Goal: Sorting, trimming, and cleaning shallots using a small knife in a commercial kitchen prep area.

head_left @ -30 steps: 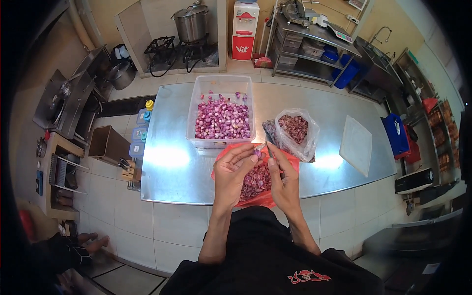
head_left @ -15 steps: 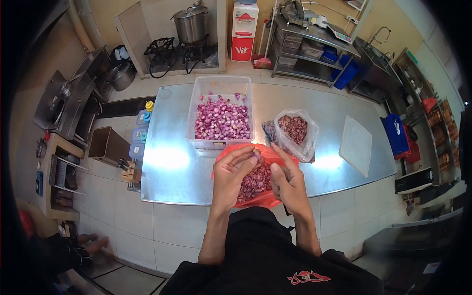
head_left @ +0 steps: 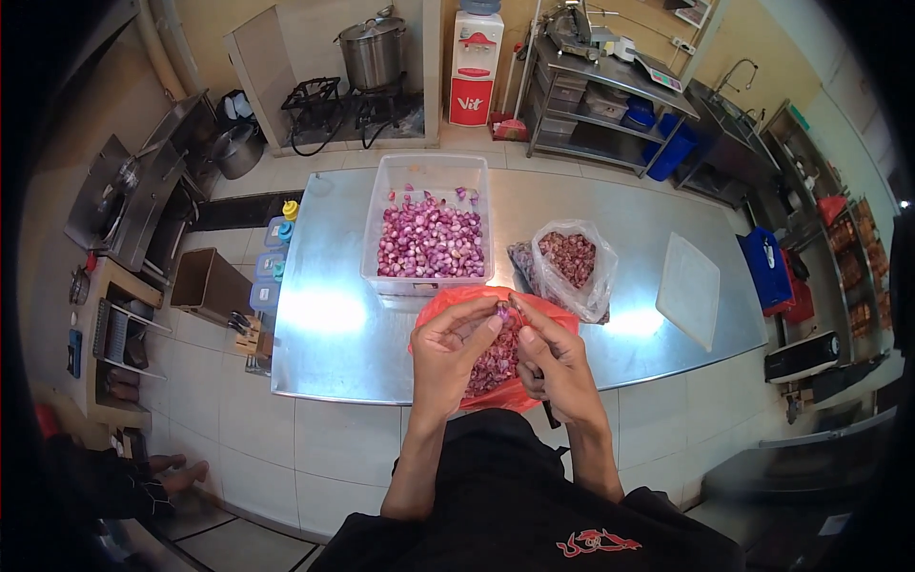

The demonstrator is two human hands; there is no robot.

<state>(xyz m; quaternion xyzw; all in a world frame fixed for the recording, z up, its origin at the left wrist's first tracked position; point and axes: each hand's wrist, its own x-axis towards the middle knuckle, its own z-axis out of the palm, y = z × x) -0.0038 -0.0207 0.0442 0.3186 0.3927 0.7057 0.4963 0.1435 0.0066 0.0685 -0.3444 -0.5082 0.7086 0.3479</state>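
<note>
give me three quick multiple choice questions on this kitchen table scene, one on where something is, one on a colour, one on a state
1. Where is the clear plastic tub of peeled shallots?
A. on the steel table beyond the hands
B. on the floor
C. on the shelf rack

2. What colour is the bag under the hands?
A. blue
B. red-orange
C. black

3. What are the left hand and right hand doing?
A. resting flat on the table
B. holding a pot
C. meeting on one small shallot in a fingertip grip

Answers: 1 A, the tub stands on the table past the hands. 2 B, the bag shows red-orange around the hands. 3 C, both sets of fingertips meet at the purple piece above the bag.
</note>
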